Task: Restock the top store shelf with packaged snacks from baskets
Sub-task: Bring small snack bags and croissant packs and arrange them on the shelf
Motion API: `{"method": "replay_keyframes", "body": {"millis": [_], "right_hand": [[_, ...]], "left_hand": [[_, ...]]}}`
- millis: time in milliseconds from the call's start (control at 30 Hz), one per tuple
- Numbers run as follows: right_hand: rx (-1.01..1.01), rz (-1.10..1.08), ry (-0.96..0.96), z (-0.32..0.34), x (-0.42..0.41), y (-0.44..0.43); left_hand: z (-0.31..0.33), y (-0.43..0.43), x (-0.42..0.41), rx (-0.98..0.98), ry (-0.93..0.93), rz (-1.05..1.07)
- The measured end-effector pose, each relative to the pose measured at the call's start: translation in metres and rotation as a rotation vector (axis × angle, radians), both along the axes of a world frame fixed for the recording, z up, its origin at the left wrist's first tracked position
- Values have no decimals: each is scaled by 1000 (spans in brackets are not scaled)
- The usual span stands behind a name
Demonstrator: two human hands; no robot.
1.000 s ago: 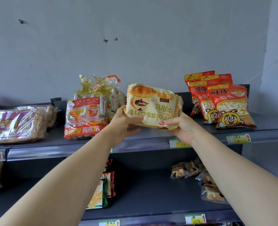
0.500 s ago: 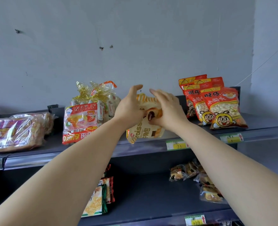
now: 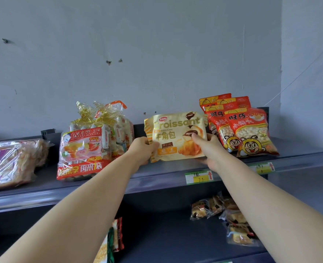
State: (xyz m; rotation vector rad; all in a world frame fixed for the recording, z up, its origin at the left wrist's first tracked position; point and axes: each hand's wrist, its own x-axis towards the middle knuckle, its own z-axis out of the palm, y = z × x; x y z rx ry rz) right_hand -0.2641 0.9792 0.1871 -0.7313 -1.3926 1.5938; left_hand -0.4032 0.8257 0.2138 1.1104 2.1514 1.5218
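Observation:
A yellow croissant bag point(image 3: 176, 136) stands upright, label right way up, on the dark top shelf point(image 3: 156, 173), between two groups of snacks. My left hand point(image 3: 143, 149) grips its lower left edge. My right hand point(image 3: 208, 149) grips its lower right side, thumb across the front. To the left stands a clear bag of strawberry rolls point(image 3: 84, 150) with gold ties. To the right lean several red bags of small round biscuits point(image 3: 249, 133). No basket is in view.
Clear-wrapped bread packs point(image 3: 10, 164) lie at the far left of the top shelf. Price tags point(image 3: 198, 176) hang on its front edge. The lower shelf holds small wrapped cakes point(image 3: 223, 215) on the right and upright snack bags point(image 3: 111, 242) in the middle. A grey wall backs the shelf.
Both hands turned the croissant bag from upside down to right way up and set it on the shelf. The camera tilted down slightly.

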Motion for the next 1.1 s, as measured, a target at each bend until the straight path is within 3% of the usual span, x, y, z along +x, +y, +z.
{"method": "replay_keyframes", "body": {"millis": [233,333,533,700,800,867,1100], "right_hand": [[267,-73,-259,-4,-15,51],[407,-211,-477,-10,-23,80],[585,-113,-726,-32,-40,122],[637,-169,-862,-33,-58,156],[631,-160,-904,-29,-65,166],[610,-150,-895,-27,-68,168],[567,-179,-866,-23,-61,148]], "left_hand": [[-9,62,-8,72,6,149],[-10,96,-16,56,26,202],[-36,152,-25,-288,300,229],[-45,184,-45,-401,322,239],[-48,197,-49,-436,330,292],[-47,200,-49,-359,263,359],[-39,182,-41,-326,152,292]]}}
